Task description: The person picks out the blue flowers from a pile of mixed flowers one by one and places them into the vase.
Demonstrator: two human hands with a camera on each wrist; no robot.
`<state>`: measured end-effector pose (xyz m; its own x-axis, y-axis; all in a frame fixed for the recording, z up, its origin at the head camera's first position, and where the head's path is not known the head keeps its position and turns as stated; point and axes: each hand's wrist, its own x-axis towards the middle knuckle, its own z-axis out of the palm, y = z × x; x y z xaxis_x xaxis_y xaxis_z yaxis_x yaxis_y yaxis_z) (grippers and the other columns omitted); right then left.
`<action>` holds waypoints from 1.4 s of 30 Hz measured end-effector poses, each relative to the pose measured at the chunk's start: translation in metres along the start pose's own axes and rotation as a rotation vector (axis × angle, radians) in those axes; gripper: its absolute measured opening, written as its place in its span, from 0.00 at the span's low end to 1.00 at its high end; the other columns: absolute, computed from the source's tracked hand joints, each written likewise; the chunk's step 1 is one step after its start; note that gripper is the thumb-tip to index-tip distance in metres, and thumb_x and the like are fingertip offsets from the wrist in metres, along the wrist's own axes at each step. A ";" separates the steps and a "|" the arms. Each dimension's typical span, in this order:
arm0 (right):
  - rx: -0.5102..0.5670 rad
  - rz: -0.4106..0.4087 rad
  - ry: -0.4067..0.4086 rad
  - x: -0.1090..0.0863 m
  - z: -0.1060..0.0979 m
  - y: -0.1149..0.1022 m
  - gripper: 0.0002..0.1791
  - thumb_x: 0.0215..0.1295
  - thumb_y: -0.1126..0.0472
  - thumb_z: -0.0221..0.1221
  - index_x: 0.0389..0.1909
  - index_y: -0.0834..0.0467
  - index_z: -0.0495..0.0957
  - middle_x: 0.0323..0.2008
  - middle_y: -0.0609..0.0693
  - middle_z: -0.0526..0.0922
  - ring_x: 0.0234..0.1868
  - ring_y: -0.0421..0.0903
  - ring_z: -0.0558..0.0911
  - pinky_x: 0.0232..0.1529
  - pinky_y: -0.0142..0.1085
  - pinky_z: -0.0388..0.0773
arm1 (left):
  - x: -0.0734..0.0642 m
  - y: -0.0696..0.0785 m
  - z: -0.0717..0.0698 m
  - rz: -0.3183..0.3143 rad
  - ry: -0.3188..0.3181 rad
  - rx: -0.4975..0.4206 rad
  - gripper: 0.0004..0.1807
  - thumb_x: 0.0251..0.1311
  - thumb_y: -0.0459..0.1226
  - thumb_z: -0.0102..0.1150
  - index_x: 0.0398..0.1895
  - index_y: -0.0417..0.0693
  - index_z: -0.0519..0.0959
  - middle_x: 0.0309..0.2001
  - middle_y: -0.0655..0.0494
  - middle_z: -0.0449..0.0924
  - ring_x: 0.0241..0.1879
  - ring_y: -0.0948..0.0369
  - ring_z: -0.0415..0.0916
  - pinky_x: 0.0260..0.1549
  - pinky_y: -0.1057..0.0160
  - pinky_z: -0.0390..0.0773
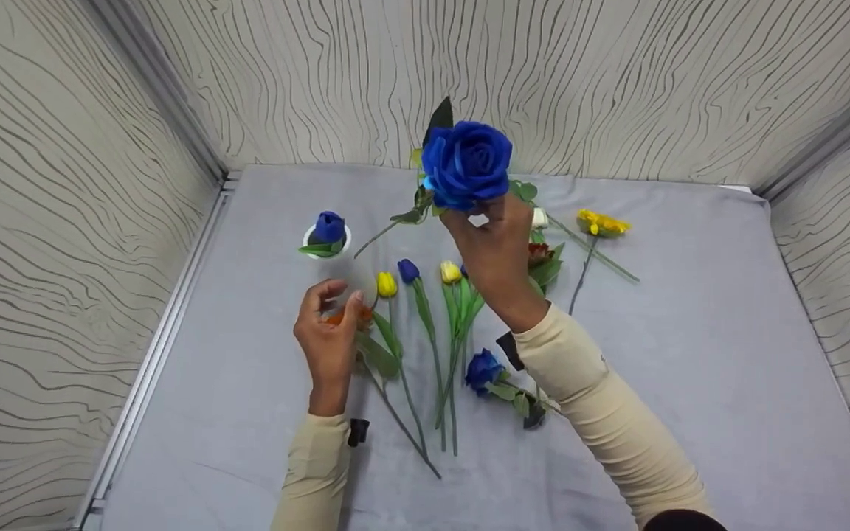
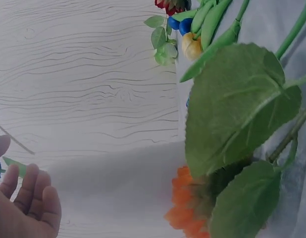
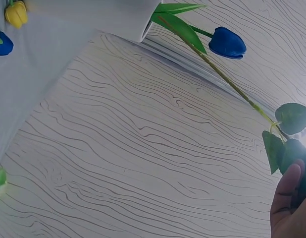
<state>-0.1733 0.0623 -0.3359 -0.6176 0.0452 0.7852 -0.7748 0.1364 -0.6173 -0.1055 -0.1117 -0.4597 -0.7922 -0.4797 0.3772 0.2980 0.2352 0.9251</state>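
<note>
A large blue rose (image 1: 469, 164) is held aloft by its stem just beneath the bloom, pinched between the thumb and fingers of a person's right hand (image 1: 495, 247). From that grip its leafy stem (image 1: 377, 238) slants down and leftward to the space beyond the left hand (image 1: 327, 335), whose thumb and fingers stand parted in a loose, relaxed curve. Farther out from the left hand stands a white vase (image 3: 113, 17) holding a blue tulip (image 1: 330, 226); the rose's stem end appears near its mouth, though depth is hard to judge and contact cannot be confirmed. An orange flower (image 2: 185, 206) lies beneath the left hand's thumb side. Between the two hands, a yellow tulip (image 1: 387, 285) and other tulips rest on a gray cloth (image 1: 211, 442). A second blue rose (image 1: 483, 370) lies nearer the person than the right hand, and a yellow flower (image 1: 602, 223) rests to that hand's right.
</note>
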 end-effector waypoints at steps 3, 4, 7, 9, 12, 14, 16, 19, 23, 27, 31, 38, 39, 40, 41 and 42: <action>0.011 -0.021 0.002 0.003 0.001 0.000 0.09 0.55 0.78 0.60 0.23 0.68 0.70 0.19 0.47 0.70 0.21 0.42 0.72 0.24 0.31 0.69 | 0.002 -0.013 0.001 -0.006 0.033 0.003 0.15 0.54 0.27 0.67 0.43 0.28 0.77 0.42 0.36 0.79 0.45 0.44 0.74 0.44 0.48 0.72; 0.011 -0.028 0.004 0.003 0.002 0.001 0.09 0.55 0.79 0.60 0.23 0.68 0.71 0.19 0.47 0.70 0.21 0.42 0.72 0.24 0.31 0.68 | 0.002 -0.018 0.002 -0.003 0.047 0.003 0.15 0.54 0.27 0.67 0.43 0.28 0.77 0.42 0.36 0.79 0.45 0.44 0.74 0.43 0.47 0.71; 0.017 -0.053 0.010 0.004 0.004 0.003 0.10 0.54 0.79 0.61 0.22 0.66 0.71 0.18 0.49 0.69 0.20 0.42 0.71 0.24 0.32 0.66 | 0.004 -0.036 0.003 0.014 0.103 0.008 0.17 0.52 0.28 0.69 0.44 0.30 0.77 0.42 0.37 0.79 0.45 0.46 0.73 0.43 0.46 0.70; 0.019 -0.069 0.014 0.004 0.006 0.004 0.11 0.54 0.79 0.61 0.22 0.65 0.71 0.17 0.49 0.69 0.20 0.42 0.71 0.24 0.32 0.66 | 0.006 -0.043 0.004 0.023 0.135 0.033 0.19 0.51 0.30 0.71 0.46 0.32 0.77 0.44 0.39 0.78 0.46 0.49 0.73 0.43 0.49 0.70; 0.011 -0.081 0.016 0.004 0.010 0.007 0.13 0.54 0.78 0.62 0.20 0.64 0.70 0.16 0.50 0.70 0.20 0.41 0.71 0.25 0.32 0.67 | 0.010 -0.048 0.005 0.011 0.162 0.097 0.26 0.52 0.34 0.72 0.52 0.35 0.73 0.49 0.42 0.74 0.51 0.53 0.69 0.48 0.53 0.69; -0.006 -0.081 0.012 0.003 0.012 0.009 0.12 0.54 0.77 0.64 0.19 0.63 0.72 0.17 0.50 0.74 0.21 0.41 0.74 0.25 0.32 0.68 | 0.014 -0.050 0.006 -0.012 0.164 0.148 0.31 0.52 0.37 0.72 0.58 0.38 0.70 0.54 0.44 0.71 0.56 0.54 0.66 0.52 0.54 0.68; -0.029 -0.078 0.001 0.001 0.015 0.010 0.11 0.53 0.76 0.66 0.20 0.64 0.74 0.18 0.50 0.77 0.21 0.42 0.76 0.24 0.32 0.70 | 0.019 -0.051 0.008 -0.045 0.152 0.191 0.37 0.52 0.39 0.72 0.63 0.40 0.66 0.60 0.45 0.67 0.61 0.54 0.63 0.58 0.53 0.66; -0.059 -0.069 -0.030 -0.002 0.020 0.014 0.07 0.53 0.74 0.67 0.24 0.65 0.77 0.22 0.51 0.81 0.22 0.43 0.79 0.24 0.32 0.73 | 0.026 -0.055 0.010 -0.097 0.116 0.234 0.44 0.52 0.43 0.72 0.69 0.43 0.60 0.67 0.46 0.61 0.66 0.51 0.59 0.63 0.51 0.61; -0.074 -0.049 -0.083 -0.007 0.027 0.018 0.09 0.56 0.73 0.65 0.23 0.64 0.74 0.20 0.51 0.77 0.21 0.42 0.77 0.22 0.33 0.72 | 0.033 -0.060 0.013 -0.115 0.066 0.244 0.48 0.52 0.46 0.71 0.73 0.46 0.56 0.71 0.47 0.58 0.68 0.52 0.58 0.66 0.51 0.58; -0.111 -0.044 -0.130 -0.009 0.033 0.021 0.09 0.57 0.71 0.65 0.23 0.64 0.75 0.19 0.51 0.74 0.22 0.42 0.76 0.22 0.34 0.71 | 0.036 -0.064 0.014 -0.069 0.054 0.222 0.48 0.53 0.46 0.71 0.73 0.46 0.56 0.70 0.48 0.60 0.67 0.55 0.60 0.65 0.52 0.58; -0.137 -0.045 -0.177 -0.010 0.039 0.025 0.05 0.58 0.70 0.65 0.29 0.65 0.78 0.22 0.52 0.78 0.22 0.42 0.77 0.24 0.33 0.74 | 0.038 -0.067 0.016 -0.057 0.082 0.203 0.47 0.53 0.45 0.71 0.73 0.44 0.57 0.69 0.48 0.62 0.65 0.57 0.62 0.65 0.54 0.59; -0.149 -0.006 -0.225 -0.011 0.050 0.038 0.06 0.60 0.65 0.66 0.31 0.64 0.79 0.24 0.52 0.79 0.23 0.42 0.77 0.25 0.31 0.75 | 0.046 -0.071 0.021 0.008 0.124 0.179 0.44 0.50 0.39 0.73 0.70 0.40 0.62 0.64 0.47 0.69 0.60 0.56 0.68 0.63 0.56 0.63; -0.149 0.008 -0.225 -0.011 0.051 0.040 0.06 0.60 0.64 0.65 0.31 0.64 0.79 0.23 0.52 0.78 0.22 0.42 0.76 0.25 0.30 0.74 | 0.046 -0.072 0.022 0.017 0.123 0.176 0.44 0.50 0.38 0.73 0.69 0.39 0.62 0.64 0.47 0.70 0.59 0.56 0.69 0.63 0.55 0.63; -0.150 0.022 -0.224 -0.011 0.052 0.041 0.07 0.60 0.64 0.65 0.31 0.64 0.79 0.22 0.51 0.78 0.21 0.42 0.75 0.24 0.30 0.73 | 0.047 -0.072 0.022 0.026 0.121 0.174 0.44 0.50 0.38 0.74 0.69 0.39 0.62 0.63 0.47 0.70 0.58 0.56 0.70 0.63 0.55 0.64; -0.147 0.037 -0.224 -0.011 0.053 0.042 0.07 0.61 0.64 0.65 0.31 0.64 0.79 0.22 0.51 0.78 0.20 0.42 0.74 0.24 0.31 0.72 | 0.048 -0.072 0.023 0.025 0.117 0.177 0.44 0.50 0.38 0.73 0.69 0.39 0.62 0.63 0.48 0.70 0.58 0.56 0.70 0.63 0.55 0.64; -0.147 0.048 -0.225 -0.010 0.054 0.043 0.07 0.61 0.63 0.65 0.31 0.63 0.79 0.22 0.51 0.78 0.20 0.42 0.73 0.24 0.31 0.71 | 0.048 -0.072 0.023 0.021 0.112 0.180 0.43 0.50 0.38 0.73 0.69 0.39 0.62 0.63 0.49 0.70 0.59 0.57 0.69 0.63 0.55 0.64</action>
<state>-0.2078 0.0148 -0.3731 -0.6802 -0.1637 0.7145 -0.7262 0.2827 -0.6266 -0.1773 -0.1323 -0.5090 -0.7199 -0.5614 0.4082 0.2062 0.3886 0.8980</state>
